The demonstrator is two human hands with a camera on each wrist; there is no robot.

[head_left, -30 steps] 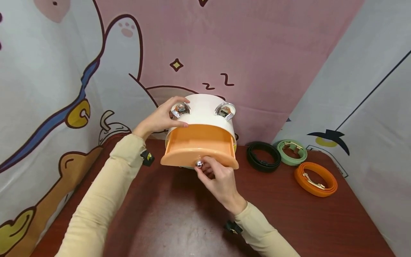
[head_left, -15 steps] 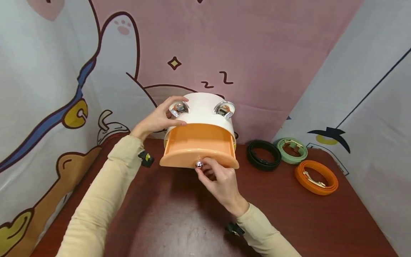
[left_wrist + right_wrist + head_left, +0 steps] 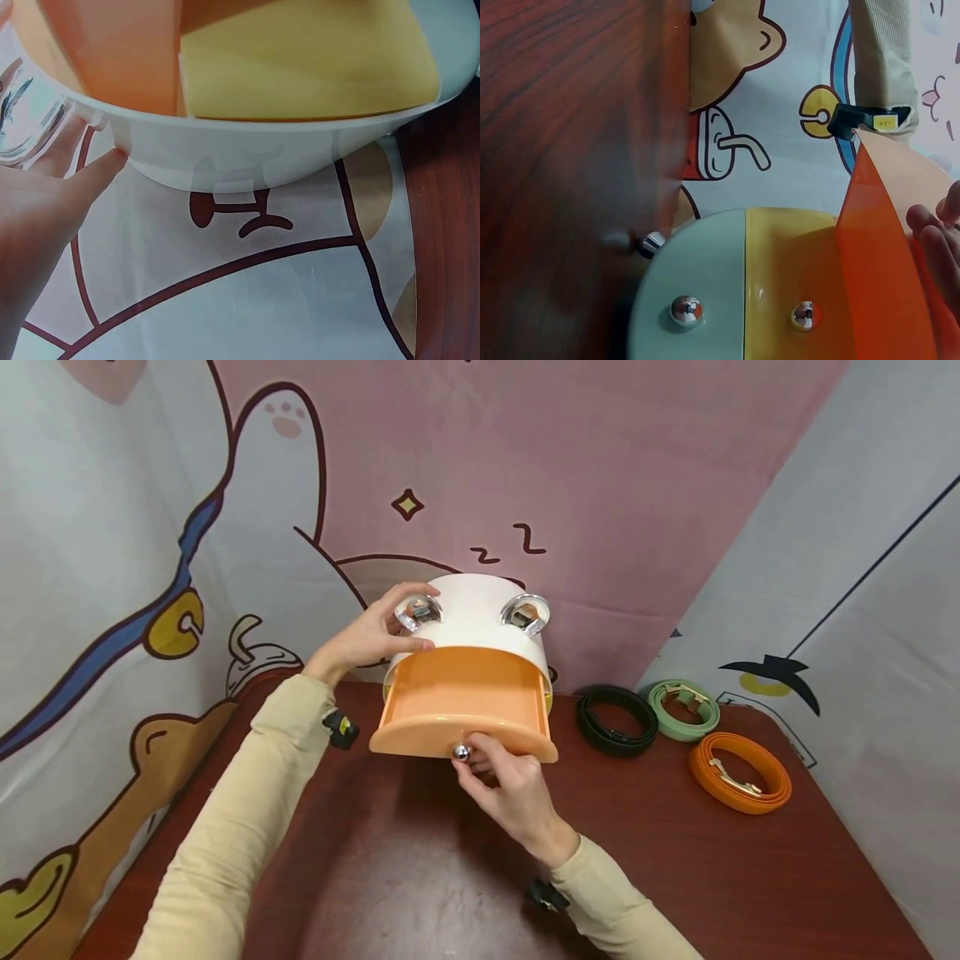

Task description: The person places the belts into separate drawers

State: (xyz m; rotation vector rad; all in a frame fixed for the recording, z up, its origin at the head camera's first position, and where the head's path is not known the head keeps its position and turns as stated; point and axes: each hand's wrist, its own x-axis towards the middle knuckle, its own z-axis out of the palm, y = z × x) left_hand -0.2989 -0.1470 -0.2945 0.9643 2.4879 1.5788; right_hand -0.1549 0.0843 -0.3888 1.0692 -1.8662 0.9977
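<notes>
A small drawer cabinet (image 3: pixel 480 610) with a white shell and two silver eye-like rings stands at the back of the table. Its orange top drawer (image 3: pixel 420 737) is pulled well out, and I see nothing inside. My left hand (image 3: pixel 360 635) holds the shell's upper left around the silver eye (image 3: pixel 420 614), thumb against the front edge. With thumb and fingers, my right hand (image 3: pixel 513 789) pinches the drawer's round silver knob (image 3: pixel 461 752). In the right wrist view, the yellow drawer (image 3: pixel 769 259) and pale green drawer (image 3: pixel 705 262) below are closed.
Right of the cabinet lie a rolled black belt (image 3: pixel 611 747), a rolled light green belt (image 3: pixel 711 714) and a rolled orange belt (image 3: pixel 738 802). Printed cloth (image 3: pixel 600 485) walls in the dark red wooden table (image 3: pixel 420 877) at the back and sides.
The orange drawer has come a little further out, with my right hand moving slightly toward me on its knob. My left hand keeps its place on the shell.
</notes>
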